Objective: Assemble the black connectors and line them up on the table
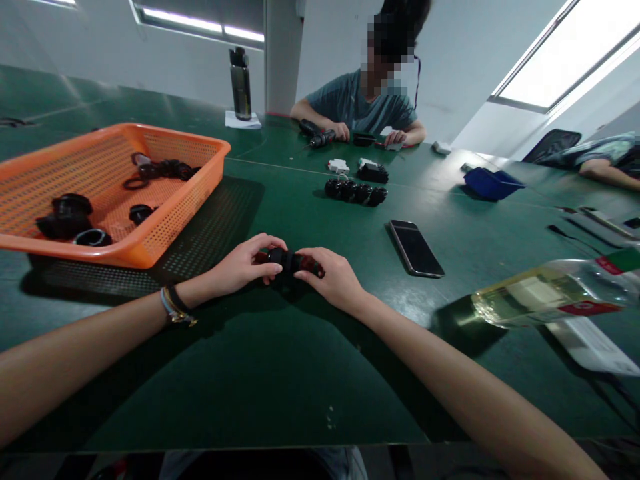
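Observation:
Both my hands meet over the green table (280, 373), just in front of me. Between them is a small black cylindrical part (286, 259), lying roughly crosswise, with a wider band around its middle. My left hand (253, 263) pinches its left end between thumb and fingers. From the other side, my right hand (333, 273) grips the right end, fingers curled over it. My fingers cover both ends, so its exact kind is unclear. Past my hands stands a row of several black round parts (355, 191), touching one another.
An orange basket (145, 257) holding black parts and rings stands at left. To the right are a phone (416, 248), a bottle of yellow liquid (530, 293) and a blue bin (493, 183). Across the table, a person sits near a power drill (320, 139). A dark bottle (241, 87) stands farther back.

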Available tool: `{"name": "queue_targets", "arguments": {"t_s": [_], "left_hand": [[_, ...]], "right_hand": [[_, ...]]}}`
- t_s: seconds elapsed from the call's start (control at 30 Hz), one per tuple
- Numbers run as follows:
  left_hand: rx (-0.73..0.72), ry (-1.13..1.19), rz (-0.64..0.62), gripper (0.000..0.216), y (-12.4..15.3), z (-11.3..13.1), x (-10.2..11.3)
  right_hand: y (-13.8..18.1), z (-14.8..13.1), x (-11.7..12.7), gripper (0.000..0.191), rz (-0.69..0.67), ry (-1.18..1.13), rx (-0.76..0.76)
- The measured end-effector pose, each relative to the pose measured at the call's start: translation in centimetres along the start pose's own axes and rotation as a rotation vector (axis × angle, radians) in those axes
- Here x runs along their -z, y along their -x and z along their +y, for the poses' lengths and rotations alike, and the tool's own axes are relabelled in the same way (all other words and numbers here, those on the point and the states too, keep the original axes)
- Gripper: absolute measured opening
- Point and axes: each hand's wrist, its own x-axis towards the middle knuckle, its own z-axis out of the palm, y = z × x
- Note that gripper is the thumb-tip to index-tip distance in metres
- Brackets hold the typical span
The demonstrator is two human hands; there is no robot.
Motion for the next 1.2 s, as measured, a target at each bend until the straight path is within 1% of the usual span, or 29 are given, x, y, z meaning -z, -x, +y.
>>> {"name": "queue_targets", "arguments": {"t_s": [0.5, 1.2], "left_hand": [[0.007, -0.006, 0.011, 0.033, -0.02, 0.04, -0.08], [0.003, 0.001, 0.007, 0.032, -0.06, 0.14, -0.11]], "right_hand": [[-0.04, -0.12, 0.12, 0.025, -0.025, 0.015, -0.024], [-0.01, -0.28, 0.11, 0.024, -0.023, 0.018, -0.011]]}}
